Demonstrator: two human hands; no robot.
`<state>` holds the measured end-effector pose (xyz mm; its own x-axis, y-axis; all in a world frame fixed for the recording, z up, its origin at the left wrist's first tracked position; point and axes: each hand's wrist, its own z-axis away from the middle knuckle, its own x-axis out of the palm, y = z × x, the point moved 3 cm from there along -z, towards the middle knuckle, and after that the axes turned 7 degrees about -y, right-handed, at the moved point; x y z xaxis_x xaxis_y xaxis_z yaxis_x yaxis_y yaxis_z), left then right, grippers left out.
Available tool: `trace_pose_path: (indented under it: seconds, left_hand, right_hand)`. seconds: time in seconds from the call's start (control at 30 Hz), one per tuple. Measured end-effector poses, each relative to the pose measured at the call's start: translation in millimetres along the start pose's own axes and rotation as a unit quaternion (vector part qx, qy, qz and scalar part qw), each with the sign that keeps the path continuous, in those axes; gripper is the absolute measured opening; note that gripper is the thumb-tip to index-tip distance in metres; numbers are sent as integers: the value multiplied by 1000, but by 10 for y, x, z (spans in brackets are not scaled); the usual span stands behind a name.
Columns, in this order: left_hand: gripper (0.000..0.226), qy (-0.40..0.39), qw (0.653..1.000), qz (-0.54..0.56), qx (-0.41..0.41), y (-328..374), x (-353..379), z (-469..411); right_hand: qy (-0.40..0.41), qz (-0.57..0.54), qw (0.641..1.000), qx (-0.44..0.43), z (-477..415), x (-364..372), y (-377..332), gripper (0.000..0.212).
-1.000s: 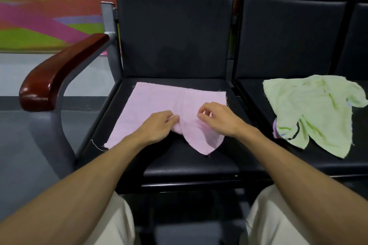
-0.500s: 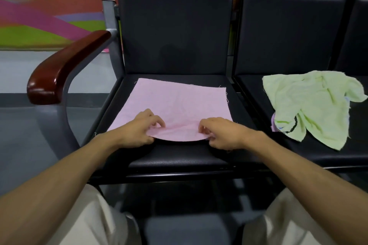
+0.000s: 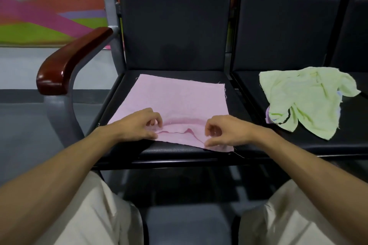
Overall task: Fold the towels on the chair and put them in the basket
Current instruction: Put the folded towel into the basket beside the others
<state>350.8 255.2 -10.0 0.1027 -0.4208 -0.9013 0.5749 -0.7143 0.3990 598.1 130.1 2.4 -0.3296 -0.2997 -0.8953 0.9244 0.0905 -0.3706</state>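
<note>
Pink towel, bunched 1 second ago, now lies flat on the chair seat; left hand and right hand curl over its 6 o'clock edge, grip unclear, so folding can start

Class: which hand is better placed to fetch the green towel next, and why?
Right, probably. The right hand lies nearer the green towel on the neighbouring seat; the left hand is at the pink towel's other end.
</note>
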Motion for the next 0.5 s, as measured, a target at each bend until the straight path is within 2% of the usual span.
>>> trace_pose_path:
  seconds: [0.07,0.2,0.3,0.43,0.5]
  left_hand:
    - [19,-18,1000,-10,-1,-33,19,-17]
    - [19,-22,1000,5,-7,-86,69,-71]
    - [21,-6,1000,8,18,15,108,-194]
    - [11,29,998,-39,30,106,118,-294]
    - [7,44,997,-53,29,112,103,-259]
  right_hand:
    - [-16,52,998,-1,-43,66,-8,29]
    - [-30,85,995,45,-67,-54,199,15]
    - [-20,110,990,88,-53,-194,388,12]
    - [14,122,982,143,-68,-282,548,11]
    - [15,143,980,139,-49,-266,522,15]
